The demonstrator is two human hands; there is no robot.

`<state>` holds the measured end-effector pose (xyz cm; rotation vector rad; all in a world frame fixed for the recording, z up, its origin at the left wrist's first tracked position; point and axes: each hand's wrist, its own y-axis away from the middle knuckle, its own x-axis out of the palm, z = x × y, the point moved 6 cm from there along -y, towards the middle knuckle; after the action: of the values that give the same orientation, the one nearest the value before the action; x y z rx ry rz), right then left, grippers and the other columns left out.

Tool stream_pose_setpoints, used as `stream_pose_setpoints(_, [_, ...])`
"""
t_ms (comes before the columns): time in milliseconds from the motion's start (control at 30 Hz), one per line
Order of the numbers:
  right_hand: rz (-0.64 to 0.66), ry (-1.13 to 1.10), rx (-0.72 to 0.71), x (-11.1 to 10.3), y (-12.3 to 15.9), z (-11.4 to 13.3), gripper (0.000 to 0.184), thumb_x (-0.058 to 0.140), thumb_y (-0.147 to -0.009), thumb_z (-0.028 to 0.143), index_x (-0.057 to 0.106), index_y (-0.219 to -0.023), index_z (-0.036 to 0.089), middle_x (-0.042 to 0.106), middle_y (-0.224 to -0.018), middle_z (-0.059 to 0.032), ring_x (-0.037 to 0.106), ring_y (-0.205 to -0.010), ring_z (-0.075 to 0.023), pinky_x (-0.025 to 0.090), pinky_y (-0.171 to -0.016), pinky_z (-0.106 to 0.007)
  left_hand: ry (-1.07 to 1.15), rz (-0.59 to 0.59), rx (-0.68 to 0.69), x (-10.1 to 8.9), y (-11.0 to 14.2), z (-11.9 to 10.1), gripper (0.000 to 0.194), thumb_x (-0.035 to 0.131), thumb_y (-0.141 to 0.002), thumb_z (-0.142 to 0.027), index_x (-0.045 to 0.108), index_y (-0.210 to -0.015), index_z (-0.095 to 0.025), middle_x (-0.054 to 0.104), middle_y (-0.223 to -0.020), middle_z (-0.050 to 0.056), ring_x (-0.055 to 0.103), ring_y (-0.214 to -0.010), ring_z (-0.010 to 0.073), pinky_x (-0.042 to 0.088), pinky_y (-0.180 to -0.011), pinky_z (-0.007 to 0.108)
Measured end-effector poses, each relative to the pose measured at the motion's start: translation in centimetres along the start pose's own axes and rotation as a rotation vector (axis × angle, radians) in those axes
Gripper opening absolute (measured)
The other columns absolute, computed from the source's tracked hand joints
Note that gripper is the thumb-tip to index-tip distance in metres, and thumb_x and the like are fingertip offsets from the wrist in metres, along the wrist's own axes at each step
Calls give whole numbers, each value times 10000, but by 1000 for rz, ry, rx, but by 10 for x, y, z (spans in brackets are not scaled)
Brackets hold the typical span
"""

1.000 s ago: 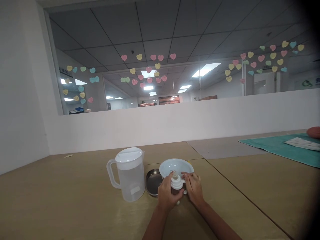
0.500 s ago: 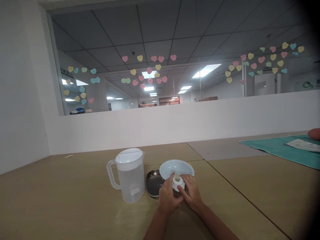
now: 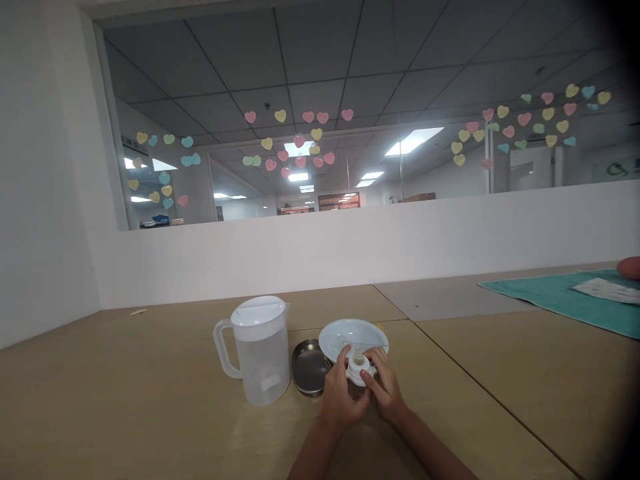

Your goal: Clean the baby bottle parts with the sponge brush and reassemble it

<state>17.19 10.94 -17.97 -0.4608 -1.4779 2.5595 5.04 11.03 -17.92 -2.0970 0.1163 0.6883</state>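
Note:
A baby bottle (image 3: 359,371) with a white collar and a clear teat stands upright between my hands, just in front of the pale blue bowl (image 3: 335,328). My left hand (image 3: 340,395) is wrapped round its left side, and the lower part of the bottle is hidden by the fingers. On the right, my right hand (image 3: 386,387) grips the white collar, thumb in front and fingers behind. A round metal dish (image 3: 309,367) lies left of my left hand, partly covered by it.
A clear plastic jug (image 3: 263,360) with a white lid stands left of the dish. At the far right a green cloth (image 3: 550,293) carries a white patterned cloth (image 3: 607,291) and a reddish object (image 3: 629,267). Behind the table rises a white wall (image 3: 300,253).
My right hand has shifted from the bottle's side handle onto its collar, the thumb coming round to the front. The collar has turned between my hands. Jug, dish and bowl stay put.

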Motion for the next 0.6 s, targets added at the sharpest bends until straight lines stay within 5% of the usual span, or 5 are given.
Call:
stream_pose_setpoints(333, [40, 82, -21, 1, 2, 0, 236, 435, -870, 403, 499, -987, 207, 520, -897, -47, 485, -846, -211, 379, -759, -358, -43, 1, 65, 4, 4, 3, 689, 560, -740, -263, 251, -1340, -117, 518, -1262, 175, 532, -1134, 269, 449, -942, 424])
stream_pose_setpoints(600, [-32, 134, 30, -1, 0, 1, 227, 499, -840, 427, 521, -855, 201, 528, -802, -26, 497, -763, -192, 389, -697, -326, -101, 29, 151, 8, 7, 7, 639, 512, -795, -307, 262, -1343, -94, 459, -1323, 209, 456, -1226, 297, 410, -985, 479])
